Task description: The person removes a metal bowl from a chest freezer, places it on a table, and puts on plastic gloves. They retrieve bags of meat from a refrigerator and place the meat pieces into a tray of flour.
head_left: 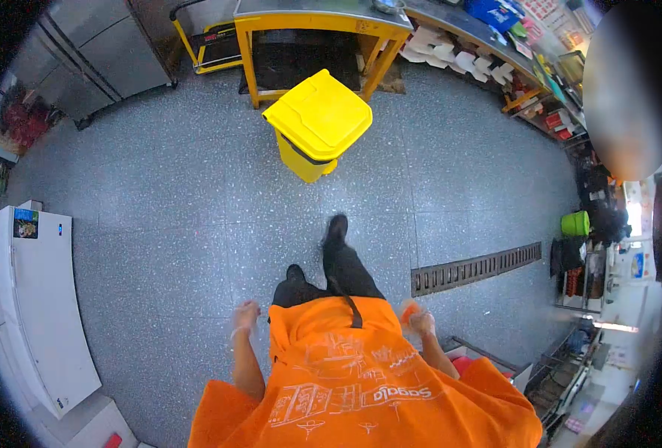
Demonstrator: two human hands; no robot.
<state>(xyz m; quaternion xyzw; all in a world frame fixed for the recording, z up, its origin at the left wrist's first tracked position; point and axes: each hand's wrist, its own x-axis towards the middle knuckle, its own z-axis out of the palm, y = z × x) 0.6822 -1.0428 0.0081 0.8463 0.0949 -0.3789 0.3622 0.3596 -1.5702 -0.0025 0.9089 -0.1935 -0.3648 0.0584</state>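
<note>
My left hand hangs at my side with its fingers curled in, and nothing shows in it. On the other side, my right hand is closed around a small orange item, perhaps a cloth; its exact kind is unclear. Both hands are close to my orange shirt. One of my feet is in front of the other on the speckled floor. Ahead of me stands a yellow wheeled bin with its lid down, out of reach of both hands.
A yellow-framed metal table stands behind the bin, with a yellow trolley to its left. A white fridge or freezer lines the left side. A floor drain grate runs to the right. Shelves and a green bucket are further right.
</note>
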